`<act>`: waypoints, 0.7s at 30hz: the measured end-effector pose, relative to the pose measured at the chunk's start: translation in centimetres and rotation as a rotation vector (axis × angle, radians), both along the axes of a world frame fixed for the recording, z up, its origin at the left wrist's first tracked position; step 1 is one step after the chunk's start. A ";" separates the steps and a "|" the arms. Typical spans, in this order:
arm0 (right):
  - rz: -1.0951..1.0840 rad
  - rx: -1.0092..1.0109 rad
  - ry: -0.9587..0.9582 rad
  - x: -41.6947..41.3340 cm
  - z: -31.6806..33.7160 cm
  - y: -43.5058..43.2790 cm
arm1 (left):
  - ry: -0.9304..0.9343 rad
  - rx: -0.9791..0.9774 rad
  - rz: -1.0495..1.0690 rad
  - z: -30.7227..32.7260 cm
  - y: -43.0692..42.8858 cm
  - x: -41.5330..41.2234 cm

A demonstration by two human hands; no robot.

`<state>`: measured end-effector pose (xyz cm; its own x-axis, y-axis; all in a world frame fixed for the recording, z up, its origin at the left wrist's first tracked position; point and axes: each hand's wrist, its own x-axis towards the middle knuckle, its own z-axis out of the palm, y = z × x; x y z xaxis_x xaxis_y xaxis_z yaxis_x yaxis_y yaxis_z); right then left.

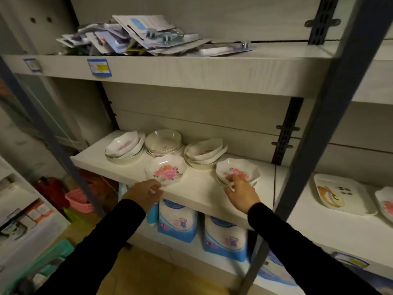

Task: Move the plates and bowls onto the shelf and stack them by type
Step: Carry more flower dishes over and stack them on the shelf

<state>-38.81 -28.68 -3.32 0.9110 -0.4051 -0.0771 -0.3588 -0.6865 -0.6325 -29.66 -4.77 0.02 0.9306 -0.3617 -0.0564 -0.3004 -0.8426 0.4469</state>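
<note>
On the white middle shelf stand three stacks at the back: boat-shaped dishes on the left, round bowls in the middle, more boat-shaped dishes on the right. In front lies a scalloped floral dish, and my left hand hovers at its near rim, fingers loosely curled. Further right, my right hand touches the near rim of a small stack of floral dishes.
A dark metal upright divides the shelving just right of my right hand. Beyond it lie a rectangular printed plate and another floral dish. Packaged goods crowd the upper shelf. Blue-white bags sit below.
</note>
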 end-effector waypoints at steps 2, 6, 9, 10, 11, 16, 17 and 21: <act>-0.070 0.038 -0.019 1.8 -0.1 -0.7 | 0.016 0.005 -0.033 0.3 -0.6 2.5; -0.213 0.077 -0.002 4.2 -0.3 -2.2 | 0.041 -0.013 -0.103 0.8 -2.2 7.0; -0.336 0.088 0.020 4.9 -0.6 -3.0 | 0.086 -0.023 -0.134 0.4 -3.9 10.2; -0.387 0.077 0.018 5.0 -0.7 -3.3 | 0.099 -0.016 -0.150 0.1 -4.5 11.2; -0.447 0.072 0.011 5.1 -0.9 -3.6 | 0.107 -0.014 -0.171 -0.1 -5.2 12.1; -0.705 0.129 0.033 5.7 -1.6 -4.6 | 0.081 -0.001 -0.300 -1.2 -7.9 16.4; -0.761 0.180 0.061 6.0 -1.7 -4.6 | 0.086 0.013 -0.322 -1.4 -8.1 17.3; -0.920 0.289 0.141 7.2 -1.7 -5.2 | 0.120 0.079 -0.396 -2.1 -7.9 19.9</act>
